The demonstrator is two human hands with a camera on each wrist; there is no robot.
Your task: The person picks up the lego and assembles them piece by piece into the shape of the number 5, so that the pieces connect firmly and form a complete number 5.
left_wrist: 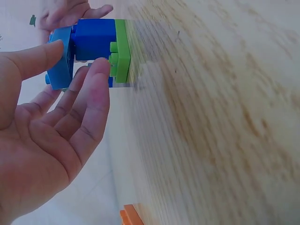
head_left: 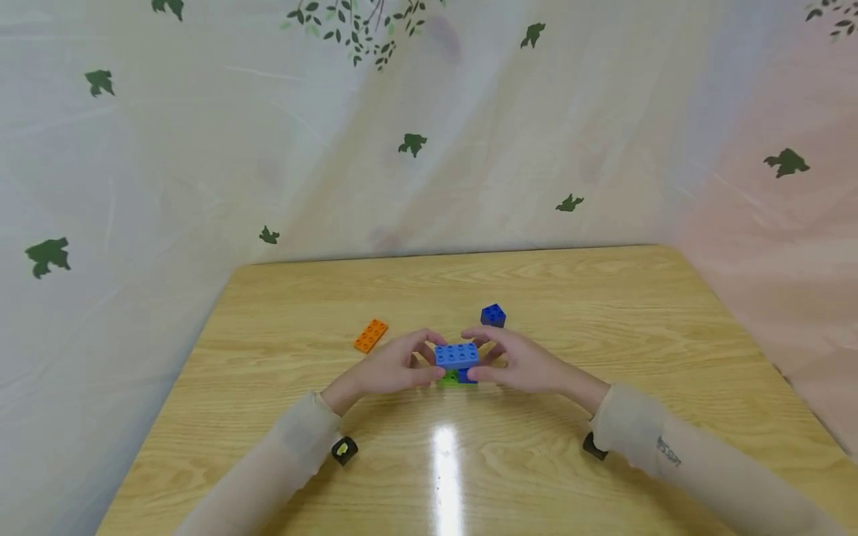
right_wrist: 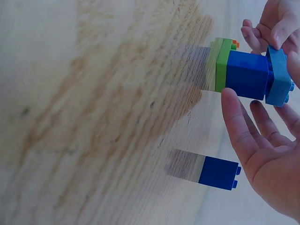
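Observation:
A light blue brick [head_left: 457, 356] with studs on top lies between both hands at the middle of the table. My left hand [head_left: 395, 365] pinches its left end, thumb in front and fingers behind. At the other end, my right hand [head_left: 526, 363] holds it the same way. In the left wrist view, a dark blue block [left_wrist: 96, 40] stands under the light blue brick, toward one side of a flat green brick [left_wrist: 123, 54]. Several green studs show beside that block. The right wrist view shows the light blue brick tilted slightly against the block's top.
Behind my right hand stands a loose dark blue block [head_left: 493, 316]. An orange brick [head_left: 371, 336] lies flat beyond my left hand. The wooden table [head_left: 268, 313] ends at a hanging cloth [head_left: 469, 186] printed with leaves. Dark wrist devices [head_left: 344, 450] show below the sleeves.

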